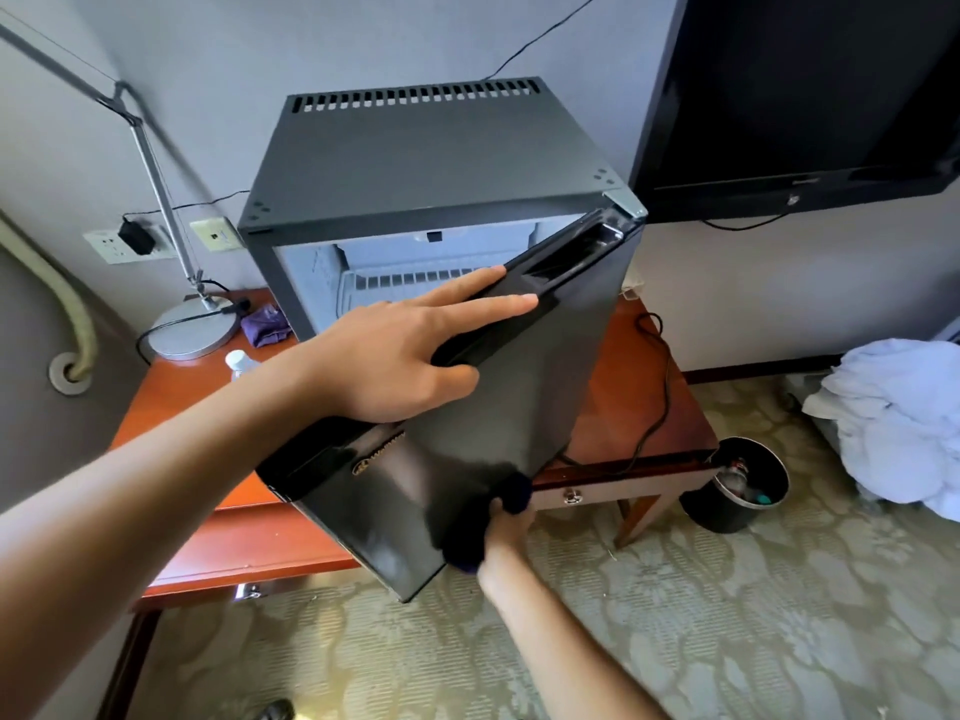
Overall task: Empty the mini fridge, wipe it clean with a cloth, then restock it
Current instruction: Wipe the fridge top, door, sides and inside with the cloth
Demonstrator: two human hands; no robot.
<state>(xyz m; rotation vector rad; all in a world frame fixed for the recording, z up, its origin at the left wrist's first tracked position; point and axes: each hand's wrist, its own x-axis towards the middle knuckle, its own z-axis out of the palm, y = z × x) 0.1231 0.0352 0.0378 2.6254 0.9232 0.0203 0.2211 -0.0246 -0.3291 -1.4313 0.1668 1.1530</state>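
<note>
The left hand (395, 356) rests flat-fingered on the door (467, 433) top edge, steadying it. The right hand (506, 527) grips a soft, limp cloth (511, 493) against the stiff, glossy, probably slippery door.

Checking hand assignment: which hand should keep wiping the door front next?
Right. The right hand already holds the dark cloth against the fridge door front near its lower edge. The left hand lies with straight fingers along the door's top edge, steadying it.

Fridge (436, 148) on desk (623, 387), lamp (192, 330) and cloth (265, 324) to its left. Right of desk, bin (737, 491) on floor; TV (800, 96) above.
</note>
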